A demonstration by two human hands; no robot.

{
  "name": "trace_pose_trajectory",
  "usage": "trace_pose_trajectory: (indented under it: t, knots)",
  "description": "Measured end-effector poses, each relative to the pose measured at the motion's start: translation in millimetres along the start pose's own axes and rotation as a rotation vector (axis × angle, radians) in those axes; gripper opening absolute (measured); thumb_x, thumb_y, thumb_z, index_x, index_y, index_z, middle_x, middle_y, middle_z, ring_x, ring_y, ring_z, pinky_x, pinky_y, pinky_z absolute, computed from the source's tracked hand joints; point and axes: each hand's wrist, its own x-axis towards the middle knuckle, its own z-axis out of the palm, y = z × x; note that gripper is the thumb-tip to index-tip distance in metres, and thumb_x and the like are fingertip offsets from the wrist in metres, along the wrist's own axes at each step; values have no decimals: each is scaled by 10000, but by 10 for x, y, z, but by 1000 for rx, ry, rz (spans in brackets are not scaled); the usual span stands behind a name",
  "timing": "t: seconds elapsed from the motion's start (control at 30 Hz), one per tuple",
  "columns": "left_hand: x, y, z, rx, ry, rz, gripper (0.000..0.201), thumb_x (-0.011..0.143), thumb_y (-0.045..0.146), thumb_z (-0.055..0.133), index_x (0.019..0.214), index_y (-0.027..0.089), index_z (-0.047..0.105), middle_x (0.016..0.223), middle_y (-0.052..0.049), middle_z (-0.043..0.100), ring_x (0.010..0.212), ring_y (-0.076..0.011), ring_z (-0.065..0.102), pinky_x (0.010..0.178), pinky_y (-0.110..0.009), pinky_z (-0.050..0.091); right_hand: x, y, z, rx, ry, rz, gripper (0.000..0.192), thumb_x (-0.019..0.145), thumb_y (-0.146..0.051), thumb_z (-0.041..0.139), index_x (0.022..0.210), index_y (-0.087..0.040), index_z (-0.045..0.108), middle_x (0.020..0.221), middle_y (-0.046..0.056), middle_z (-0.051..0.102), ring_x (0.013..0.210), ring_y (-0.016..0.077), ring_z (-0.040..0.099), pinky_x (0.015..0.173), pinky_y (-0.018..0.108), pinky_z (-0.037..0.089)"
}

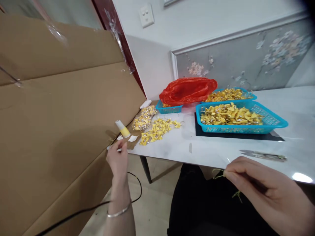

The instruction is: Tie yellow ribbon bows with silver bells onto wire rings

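1. There is one view only, from a camera on the person's head; no second view shares the scene.
2. It looks forward and down over the white table (221,147), turned a little to the left.
3. Both hands are close at the lower edge; the blue baskets (270,126) are farther.

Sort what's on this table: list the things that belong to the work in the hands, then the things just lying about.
In the work:
left hand at the table edge
right hand pinching yellow-green thread
loose pile of yellow bows
small yellow glue bottle

Lying about:
red plastic bag
metal thread snips
brown cardboard sheet
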Motion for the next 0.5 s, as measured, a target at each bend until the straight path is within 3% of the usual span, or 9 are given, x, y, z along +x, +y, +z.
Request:
trace_pose_trajectory:
  t: [0.1, 0.23, 0.4, 0.5]
  knots:
    - [360, -262, 75, 142, -112, 80, 331, 940, 309, 626, 1242, 175, 602, 1260, -101, 635, 1046, -256, 657, 865, -471, 564, -2, 3, 59, -14, 2, 57, 180, 987, -329, 520, 836, -255, 584, 733, -28, 581, 598, 113, 572, 537, 179, 474]
    - [516, -432, 283, 248, -182, 166, 332, 941, 309, 624, 1246, 178, 600, 1264, -102, 633, 1048, -255, 657, 865, -469, 565, 16, 5, 114, -36, -45, 89, 182, 985, -349, 522, 848, -251, 592, 758, -21, 583, 626, 122, 580, 551, 192, 476]
    - [550, -531, 355, 344, -95, 160, 331, 944, 312, 620, 1245, 176, 600, 1255, -102, 637, 1038, -254, 660, 855, -464, 568, 49, -26, 126, -18, -48, 136, 198, 990, -352, 509, 852, -245, 601, 767, -7, 595, 657, 142, 592, 563, 217, 480]
    - [574, -540, 325, 385, -38, 163, 331, 944, 313, 620, 1245, 176, 600, 1253, -102, 638, 1038, -254, 660, 855, -464, 568, 74, -56, 133, -12, -60, 77, 195, 980, -332, 526, 823, -243, 601, 732, -11, 585, 617, 136, 581, 526, 214, 470]
